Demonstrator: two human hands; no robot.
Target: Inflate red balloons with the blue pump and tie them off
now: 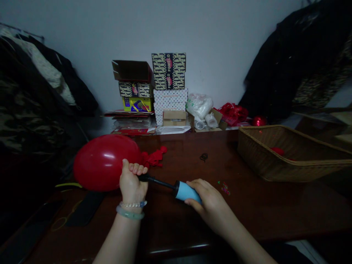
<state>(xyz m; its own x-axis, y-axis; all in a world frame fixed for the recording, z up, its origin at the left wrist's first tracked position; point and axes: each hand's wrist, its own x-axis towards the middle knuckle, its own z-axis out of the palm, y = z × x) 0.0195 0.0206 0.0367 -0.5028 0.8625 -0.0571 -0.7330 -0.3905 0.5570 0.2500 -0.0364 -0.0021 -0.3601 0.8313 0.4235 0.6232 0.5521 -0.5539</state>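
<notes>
An inflated red balloon (103, 161) is at the left, above the table, close against my left hand (133, 181). That hand is closed around the black end of a balloon pump (184, 191); the balloon's neck is hidden behind the fingers. My right hand (207, 200) grips the pump's light blue body, and a length of black rod shows between the two hands. Just beyond my left hand lies a small heap of limp red balloons (154, 157).
A wicker basket (297, 172) with red pieces inside stands at the right. On the brown table (170, 227) lie a black cord loop (204, 157), small colourful bits (225, 188) and a dark flat object (86, 209). Stacked boxes (169, 73) and plastic bags (200, 104) line the wall.
</notes>
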